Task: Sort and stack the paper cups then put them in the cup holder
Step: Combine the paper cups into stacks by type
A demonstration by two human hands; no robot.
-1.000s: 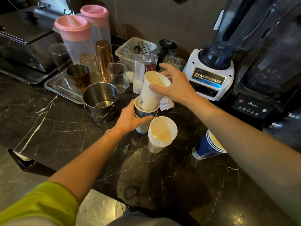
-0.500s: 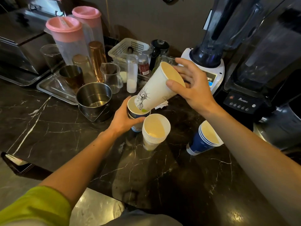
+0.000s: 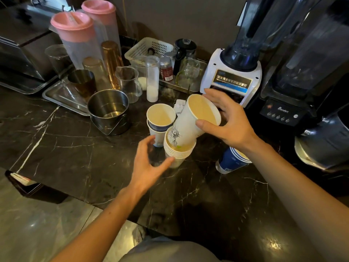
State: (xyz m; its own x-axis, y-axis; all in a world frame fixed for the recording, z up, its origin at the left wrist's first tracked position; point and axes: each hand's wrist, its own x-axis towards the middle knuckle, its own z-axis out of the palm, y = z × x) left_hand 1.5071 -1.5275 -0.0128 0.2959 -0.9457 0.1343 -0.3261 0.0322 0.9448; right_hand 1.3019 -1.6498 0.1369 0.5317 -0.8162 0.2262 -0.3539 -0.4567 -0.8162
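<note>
My right hand [image 3: 229, 121] grips a tall white paper cup [image 3: 190, 122] with a line drawing, tilted, its base dipping into the top of a stack of white cups [image 3: 177, 155] on the black marble counter. My left hand [image 3: 149, 165] is open just left of that stack, fingertips near its lower side. Behind the stack stands a short stack of blue-banded cups [image 3: 159, 121]. A stack of dark blue cups [image 3: 229, 160] leans on the counter under my right wrist. No cup holder is visible.
A steel pot [image 3: 109, 110] sits left of the cups. Behind it a metal tray [image 3: 62, 98] holds glasses, shakers and pink-lidded pitchers [image 3: 75, 37]. A white basket [image 3: 149, 49], jars and two blenders [image 3: 234, 76] line the back and right. The counter edge [image 3: 79, 193] runs near me.
My right hand lifted the tall white cup out of the blue-banded stack and carried it down-right into the white stack. My left hand let go of the blue-banded stack and moved toward the white stack.
</note>
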